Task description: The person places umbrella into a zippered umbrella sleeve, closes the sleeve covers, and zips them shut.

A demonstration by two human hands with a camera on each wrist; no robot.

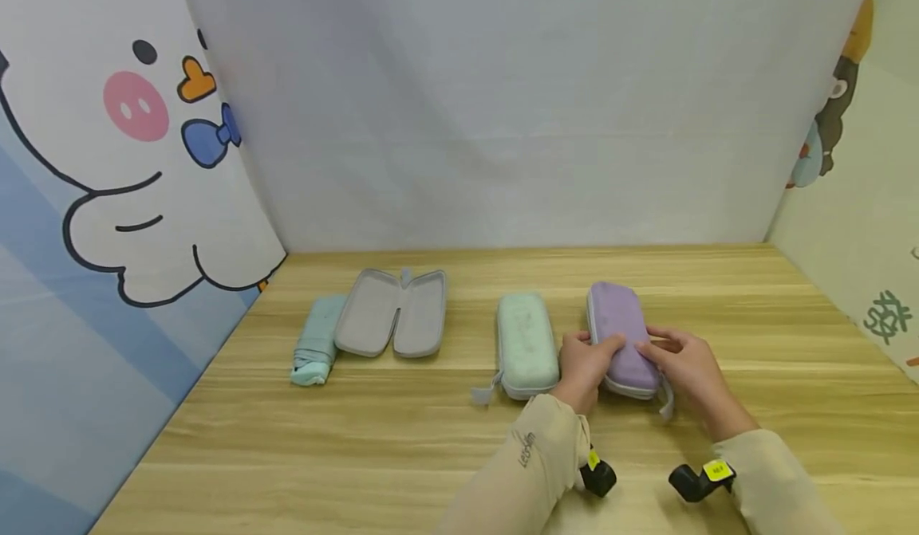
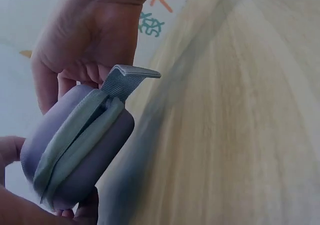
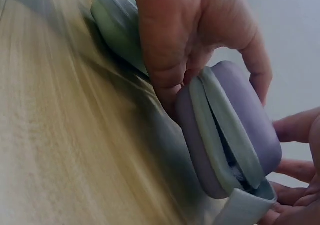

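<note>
Both hands hold a purple zippered hard case (image 1: 621, 328) at the right of the table in the head view. My left hand (image 1: 583, 363) grips its left side, thumb on top. My right hand (image 1: 685, 367) holds the right side, its thumb also on the top face. In the right wrist view the near end of the purple case (image 3: 227, 130) shows a pale zip band with a narrow dark gap along it. A grey fabric tab (image 2: 125, 80) sticks out from the zip end, beside my right hand.
Just left of my left hand lies a mint green zippered case (image 1: 527, 344) with its own tab. Farther left, a case spread wide (image 1: 391, 312) shows its grey lining. A folded teal bundle (image 1: 316, 340) lies against it. Printed cloth walls surround the wooden table (image 1: 359, 455).
</note>
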